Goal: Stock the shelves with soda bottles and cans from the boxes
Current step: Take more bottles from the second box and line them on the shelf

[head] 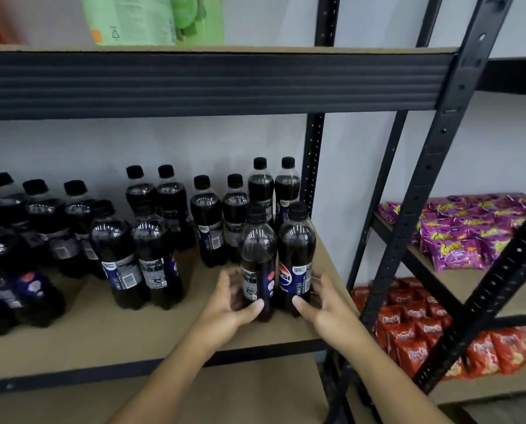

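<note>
The person's left hand (pixel 231 301) gripped the left bottle (pixel 257 258) low down, thumb across the front and fingers curled round its outer side. The right hand (pixel 320 301) held the right bottle (pixel 297 252) in the same way, thumb on the label and fingers wrapped behind. Both dark cola bottles stood upright between the two hands, touching side by side, on the shelf board (pixel 133 335) near its right end.

Just beyond the fingertips more capped bottles (pixel 208 221) stood in pairs towards the wall. Left of the left hand was another pair (pixel 133 258), and further left a blurred cluster of bottles (pixel 11 286) that I couldn't make out well.

Right of the right hand rose a black upright post (pixel 423 194). Past it, on the neighbouring rack, lay purple snack bags (pixel 463 240), with red snack bags (pixel 408 332) a shelf lower. Above the hands, on the next board up, sat a green package (pixel 151 19).
</note>
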Motion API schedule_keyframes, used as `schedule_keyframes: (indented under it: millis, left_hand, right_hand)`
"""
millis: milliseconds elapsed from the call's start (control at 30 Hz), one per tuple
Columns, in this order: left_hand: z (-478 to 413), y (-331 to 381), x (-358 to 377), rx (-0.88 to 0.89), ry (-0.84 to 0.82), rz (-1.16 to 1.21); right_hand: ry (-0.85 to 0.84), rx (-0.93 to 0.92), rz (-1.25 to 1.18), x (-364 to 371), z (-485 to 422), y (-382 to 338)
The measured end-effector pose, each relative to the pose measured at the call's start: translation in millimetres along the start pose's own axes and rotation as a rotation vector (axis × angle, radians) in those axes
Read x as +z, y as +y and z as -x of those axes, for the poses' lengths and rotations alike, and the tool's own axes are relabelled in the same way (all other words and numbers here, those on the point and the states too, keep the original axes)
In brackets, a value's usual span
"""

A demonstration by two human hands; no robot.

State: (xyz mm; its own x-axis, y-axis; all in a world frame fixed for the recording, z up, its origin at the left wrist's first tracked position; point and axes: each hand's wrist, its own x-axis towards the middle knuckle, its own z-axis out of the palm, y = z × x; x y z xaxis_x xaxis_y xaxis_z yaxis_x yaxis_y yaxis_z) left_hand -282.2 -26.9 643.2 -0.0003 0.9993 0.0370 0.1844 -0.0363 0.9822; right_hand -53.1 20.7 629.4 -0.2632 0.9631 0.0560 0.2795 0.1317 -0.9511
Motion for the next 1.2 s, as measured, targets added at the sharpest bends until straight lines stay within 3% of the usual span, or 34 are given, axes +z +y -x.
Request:
schedule_keyframes:
  millis: [167,267,400,567,767,833,967,1200]
  left_hand:
    - [6,3,12,0.068,0.05,-0.124]
    - [9,-1,7,0.09,0.051,-0.068]
    - [16,1,2,0.059,-0.037,0.034]
    - [14,0,7,0.049,0.024,-0.107]
    - [19,0,-1,0.031,-0.1,0.06]
    - [23,1,4,0.018,-0.111,0.002]
    - [24,0,16,0.042,0.034,-0.182]
    - [25,-5,8,0.066,-0.046,-0.167]
  right_hand:
    - [0.056,-0.036,0.057,1,16,-2]
    - [0.115,-0.065,0.084,3,18,-5]
    - [0.051,-0.087,0.089,-2,26,-8]
    - [0.04,-0.106,0.1,-3,39,-10]
    - [0.058,-0.11,0.138,0,45,-8]
    - [0.066,-0.112,0.144,-1,45,-6]
    - [0.061,-0.108,0.137,-2,49,-3]
    - [0.062,-0.093,0.164,-9,58,2]
